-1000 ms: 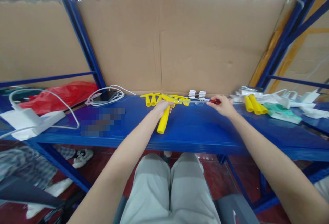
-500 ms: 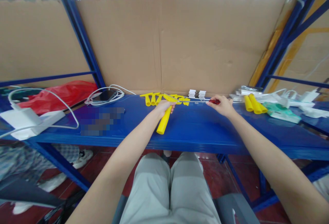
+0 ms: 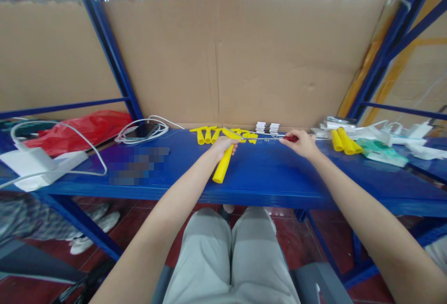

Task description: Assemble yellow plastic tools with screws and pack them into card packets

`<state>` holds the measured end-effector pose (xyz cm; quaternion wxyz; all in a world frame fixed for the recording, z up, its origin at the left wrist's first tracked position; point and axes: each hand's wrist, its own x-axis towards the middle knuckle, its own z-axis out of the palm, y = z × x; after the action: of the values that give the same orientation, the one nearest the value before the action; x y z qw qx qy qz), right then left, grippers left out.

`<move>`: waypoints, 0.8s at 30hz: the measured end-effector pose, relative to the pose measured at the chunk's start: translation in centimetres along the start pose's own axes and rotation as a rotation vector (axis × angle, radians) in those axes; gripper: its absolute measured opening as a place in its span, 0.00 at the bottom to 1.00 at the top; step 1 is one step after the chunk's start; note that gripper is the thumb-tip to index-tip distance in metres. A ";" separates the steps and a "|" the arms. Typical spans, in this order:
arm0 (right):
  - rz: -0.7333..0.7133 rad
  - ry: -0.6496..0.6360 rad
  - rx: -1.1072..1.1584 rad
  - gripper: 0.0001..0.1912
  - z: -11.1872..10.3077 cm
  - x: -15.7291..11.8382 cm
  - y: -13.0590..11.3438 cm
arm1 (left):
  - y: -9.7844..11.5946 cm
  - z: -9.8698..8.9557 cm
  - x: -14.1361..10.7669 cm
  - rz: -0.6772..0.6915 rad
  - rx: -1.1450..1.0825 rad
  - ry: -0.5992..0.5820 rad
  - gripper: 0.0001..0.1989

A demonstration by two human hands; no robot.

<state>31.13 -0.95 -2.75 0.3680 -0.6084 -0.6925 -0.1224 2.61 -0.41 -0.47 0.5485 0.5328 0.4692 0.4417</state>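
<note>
My left hand [image 3: 223, 145] is closed around a yellow T-shaped plastic handle [image 3: 222, 168], whose tubular grip slants toward the table's front edge. In my right hand [image 3: 303, 143] is a screwdriver by its red handle [image 3: 291, 139]. Its long thin shaft [image 3: 261, 138] runs left to the head of the yellow piece; my left fingers partly hide where they meet. Behind my left hand, several similar yellow parts [image 3: 208, 135] lie in a row along the back of the blue table [image 3: 268, 169]. Small white parts [image 3: 267, 127] are stacked beyond the shaft.
Yellow tubes [image 3: 345, 141] and a green-and-white packet [image 3: 382, 152] lie on the right. At left are a coiled white cable [image 3: 141, 131], a red bag [image 3: 84, 129] and a white power strip [image 3: 56, 169]. Cardboard [image 3: 160, 62] walls the back, between blue posts. A person's shoes [image 3: 99, 229] show below left.
Both hands, the yellow handle and the screwdriver keep almost the same positions. Below left, the other person's legs and shoes have shifted.
</note>
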 end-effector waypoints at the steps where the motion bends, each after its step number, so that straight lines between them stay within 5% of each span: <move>1: -0.015 0.011 -0.011 0.24 -0.1 0.0 -0.2 | 0.1 0.0 -0.1 0.007 0.011 0.006 0.12; 10: -0.204 0.085 -0.239 0.20 -1.6 -0.7 -2.3 | 0.6 0.4 -1.1 0.064 0.213 0.138 0.14; 16: -0.367 -0.038 -0.360 0.22 -2.1 -1.1 -3.1 | 0.5 -0.1 -0.7 0.119 0.250 0.173 0.16; 24: -0.244 -0.174 -0.478 0.20 -2.2 -1.5 -4.2 | 0.2 -0.8 0.0 0.203 0.393 0.204 0.19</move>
<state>28.04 -4.40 -0.99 0.1357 -0.5982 -0.7412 -0.2729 1.79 -0.26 -0.28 0.3369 0.6263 0.5431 0.4465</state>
